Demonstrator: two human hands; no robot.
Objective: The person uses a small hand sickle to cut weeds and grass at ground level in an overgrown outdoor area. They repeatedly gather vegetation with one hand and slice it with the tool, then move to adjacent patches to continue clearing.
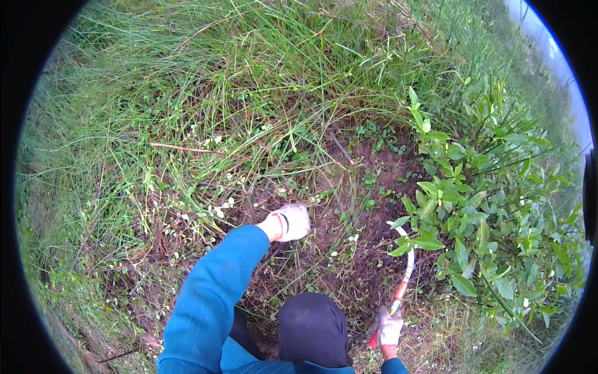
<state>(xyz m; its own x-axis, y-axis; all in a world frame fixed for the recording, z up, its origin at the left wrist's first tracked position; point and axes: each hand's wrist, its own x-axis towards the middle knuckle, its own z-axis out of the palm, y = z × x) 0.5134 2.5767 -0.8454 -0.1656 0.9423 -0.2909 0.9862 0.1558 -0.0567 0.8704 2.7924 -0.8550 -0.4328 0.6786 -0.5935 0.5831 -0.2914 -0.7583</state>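
My left hand [290, 223], in a pale work glove with a dark band at the wrist, is over the weedy soil near the middle of the view. Its fingers are hidden, so whether it holds weeds cannot be told. My right hand [389, 327], gloved too, is closed round the red handle of a sickle [410, 262] at the lower right. The sickle's pale curved blade points up and away from me, its tip beside the leaves of a green shrub [448, 196].
Long grass [261, 61] covers the far side and the left. A dry reddish stem [196, 149] lies across the weeds, and a dark stick [340, 147] rests by the bare soil [378, 170]. My dark-clad knee [313, 329] is at the bottom.
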